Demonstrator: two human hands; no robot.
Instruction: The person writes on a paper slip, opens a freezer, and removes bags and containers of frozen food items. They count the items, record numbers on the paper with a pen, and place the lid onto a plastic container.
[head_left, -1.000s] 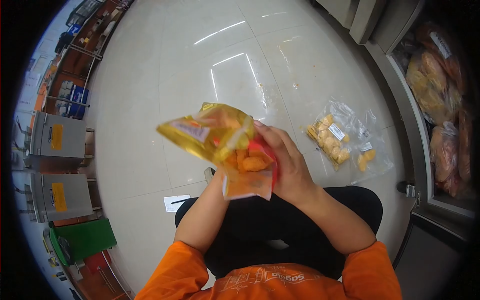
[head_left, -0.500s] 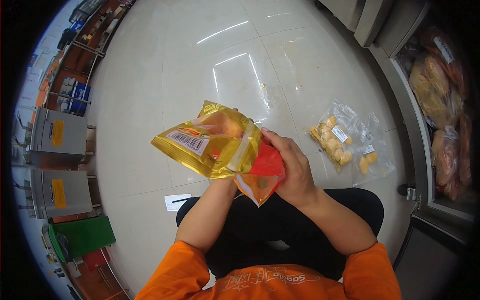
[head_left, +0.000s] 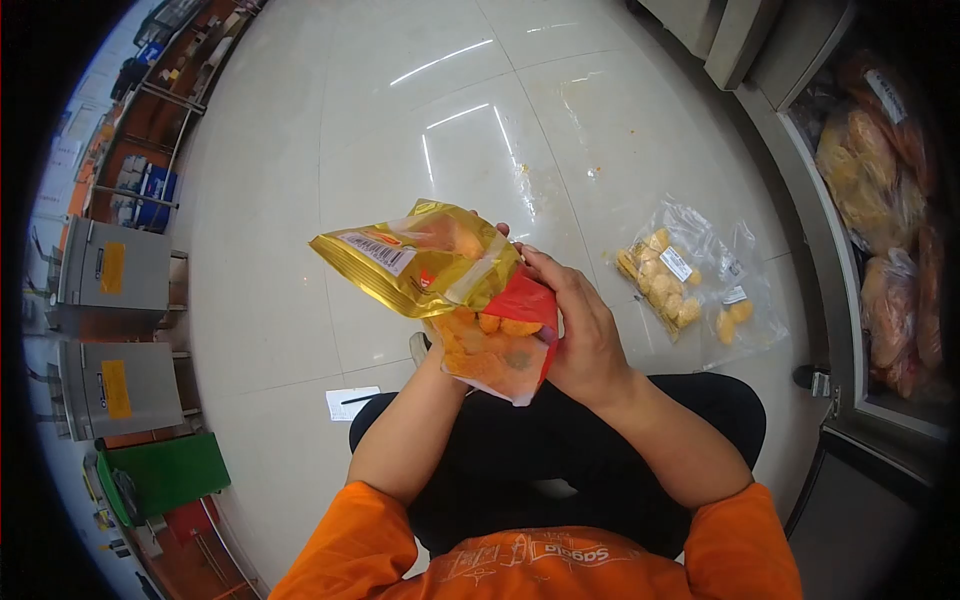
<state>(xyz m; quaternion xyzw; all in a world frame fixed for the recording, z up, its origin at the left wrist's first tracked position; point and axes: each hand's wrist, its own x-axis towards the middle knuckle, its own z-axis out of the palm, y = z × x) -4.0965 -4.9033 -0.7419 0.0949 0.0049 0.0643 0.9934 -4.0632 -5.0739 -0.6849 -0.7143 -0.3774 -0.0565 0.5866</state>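
one gold pouch [head_left: 440, 275], perhaps two bags [head_left: 668, 280] nearby

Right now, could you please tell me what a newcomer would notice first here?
The gold-and-red packet in the right hand, at the centre, would probably stand out first. Then come clear bags on the floor to the right, and bagged food in the open cabinet beyond.

Gold-and-red packet [head_left: 455, 285], open, tilted, barcode [head_left: 378, 250] showing, held against right hand [head_left: 588, 340]; orange breaded pieces [head_left: 518, 327] visible inside, just left of hand.
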